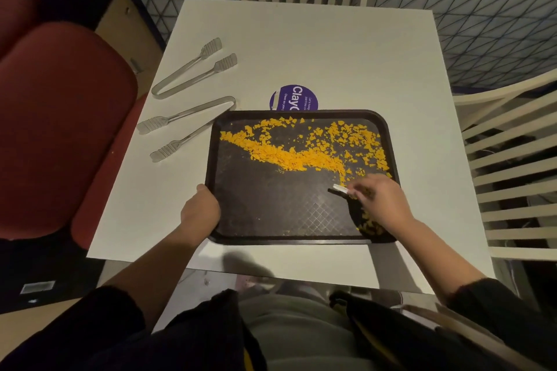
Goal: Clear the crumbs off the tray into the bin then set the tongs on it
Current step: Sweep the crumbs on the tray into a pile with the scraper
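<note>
Orange crumbs [289, 156] across dark tray [271, 208]; left fingers [203, 190] grip rim, right fingers [366, 187] pinch small tool [340, 190].

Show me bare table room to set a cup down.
Widest free patch: far right of the table, beyond the tray, right of the sticker. A smaller one: left of the tray, nearer than the tongs. Crowded: far left with both tongs; crumbs cover the tray's far half.

White table [331, 54] is carrying a dark tray [271, 208], far tongs [180, 70] and near tongs [187, 113] lying left of it, purple sticker [294, 98] peeking out behind.
</note>
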### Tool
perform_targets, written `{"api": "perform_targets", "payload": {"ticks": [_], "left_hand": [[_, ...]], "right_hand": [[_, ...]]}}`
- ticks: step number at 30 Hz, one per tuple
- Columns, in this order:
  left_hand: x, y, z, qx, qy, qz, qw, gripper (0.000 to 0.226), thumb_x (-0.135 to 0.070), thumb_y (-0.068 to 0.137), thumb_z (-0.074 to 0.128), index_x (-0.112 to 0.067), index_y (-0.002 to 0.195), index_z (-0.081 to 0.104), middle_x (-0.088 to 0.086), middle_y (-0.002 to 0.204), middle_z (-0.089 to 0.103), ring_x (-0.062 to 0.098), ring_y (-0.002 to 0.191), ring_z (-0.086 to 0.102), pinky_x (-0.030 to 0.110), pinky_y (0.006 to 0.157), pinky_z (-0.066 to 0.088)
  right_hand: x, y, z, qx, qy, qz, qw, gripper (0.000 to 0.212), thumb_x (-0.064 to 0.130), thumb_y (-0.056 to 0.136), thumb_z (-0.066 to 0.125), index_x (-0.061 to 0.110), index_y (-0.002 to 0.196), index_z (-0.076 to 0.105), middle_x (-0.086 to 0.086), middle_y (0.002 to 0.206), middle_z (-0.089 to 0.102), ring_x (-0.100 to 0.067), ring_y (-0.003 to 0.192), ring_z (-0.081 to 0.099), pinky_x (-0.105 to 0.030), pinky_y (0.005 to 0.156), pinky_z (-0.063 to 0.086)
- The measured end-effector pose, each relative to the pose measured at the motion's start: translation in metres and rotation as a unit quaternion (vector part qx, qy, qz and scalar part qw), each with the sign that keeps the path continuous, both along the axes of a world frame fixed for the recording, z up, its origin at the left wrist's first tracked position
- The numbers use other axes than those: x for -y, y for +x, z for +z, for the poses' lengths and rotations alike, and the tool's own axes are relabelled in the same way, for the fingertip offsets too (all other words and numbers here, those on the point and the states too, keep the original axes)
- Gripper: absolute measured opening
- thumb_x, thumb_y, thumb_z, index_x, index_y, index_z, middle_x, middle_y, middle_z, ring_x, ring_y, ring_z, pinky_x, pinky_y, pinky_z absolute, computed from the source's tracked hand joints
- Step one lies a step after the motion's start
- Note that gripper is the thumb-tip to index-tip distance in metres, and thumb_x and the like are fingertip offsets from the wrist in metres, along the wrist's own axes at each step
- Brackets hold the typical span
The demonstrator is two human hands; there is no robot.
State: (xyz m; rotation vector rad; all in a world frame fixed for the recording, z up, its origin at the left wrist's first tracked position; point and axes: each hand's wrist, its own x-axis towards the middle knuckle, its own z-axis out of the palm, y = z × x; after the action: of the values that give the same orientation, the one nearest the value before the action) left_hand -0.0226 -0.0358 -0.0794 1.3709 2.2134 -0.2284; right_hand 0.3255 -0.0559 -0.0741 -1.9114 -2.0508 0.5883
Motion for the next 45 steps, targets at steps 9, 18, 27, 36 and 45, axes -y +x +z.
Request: {"api": "perform_targets", "payload": {"ticks": [9, 18, 27, 36, 45], "left_hand": [[0.005, -0.004, 0.004, -0.008, 0.007, -0.028, 1.000, 0.027, -0.018, 0.100, 0.038, -0.003, 0.122, 0.041, 0.020, 0.115, 0.059, 0.038, 0.103, 0.061, 0.043, 0.082, 0.048], [0.003, -0.002, 0.006, -0.017, 0.001, -0.033, 0.999, 0.026, -0.018, 0.100, 0.036, -0.003, 0.121, 0.042, 0.021, 0.114, 0.060, 0.039, 0.103, 0.060, 0.043, 0.081, 0.046], [-0.001, 0.035, 0.029, -0.152, 0.111, -0.237, 0.953, 0.073, -0.043, 0.091, 0.054, -0.012, 0.148, 0.021, 0.017, 0.133, 0.043, 0.031, 0.122, 0.042, 0.041, 0.097, 0.040], [0.017, 0.130, 0.020, -0.052, -0.055, -0.341, 0.937, 0.123, -0.065, 0.073, 0.064, -0.006, 0.152, -0.009, 0.021, 0.159, -0.006, 0.039, 0.147, 0.003, 0.049, 0.117, 0.019], [0.010, 0.135, 0.013, -0.070, -0.097, -0.334, 0.935, 0.125, -0.060, 0.070, 0.070, 0.000, 0.151, -0.005, 0.023, 0.158, -0.006, 0.041, 0.146, 0.004, 0.047, 0.112, 0.033]], "right_hand": [[0.074, 0.012, 0.003, -0.019, -0.101, 0.058, 0.993, 0.006, 0.014, 0.077, 0.073, 0.020, 0.076, 0.073, 0.005, 0.078, 0.069, -0.011, 0.074, 0.054, -0.026, 0.064, 0.042], [0.082, 0.018, -0.017, 0.007, -0.012, 0.045, 0.999, 0.016, 0.007, 0.071, 0.077, 0.021, 0.074, 0.070, 0.006, 0.076, 0.068, -0.016, 0.071, 0.058, -0.021, 0.061, 0.040], [0.090, 0.026, 0.001, -0.015, -0.019, 0.026, 0.999, 0.013, 0.015, 0.073, 0.077, 0.021, 0.085, 0.074, 0.007, 0.078, 0.068, -0.009, 0.073, 0.055, -0.012, 0.062, 0.037], [0.100, 0.021, -0.021, 0.017, -0.036, 0.081, 0.996, 0.025, 0.005, 0.065, 0.079, 0.025, 0.075, 0.068, 0.007, 0.073, 0.065, -0.014, 0.070, 0.059, -0.023, 0.056, 0.046], [0.093, 0.029, -0.009, 0.041, -0.037, 0.147, 0.988, 0.017, 0.015, 0.068, 0.081, 0.023, 0.081, 0.074, 0.007, 0.069, 0.066, -0.014, 0.066, 0.062, -0.017, 0.061, 0.038]]}}
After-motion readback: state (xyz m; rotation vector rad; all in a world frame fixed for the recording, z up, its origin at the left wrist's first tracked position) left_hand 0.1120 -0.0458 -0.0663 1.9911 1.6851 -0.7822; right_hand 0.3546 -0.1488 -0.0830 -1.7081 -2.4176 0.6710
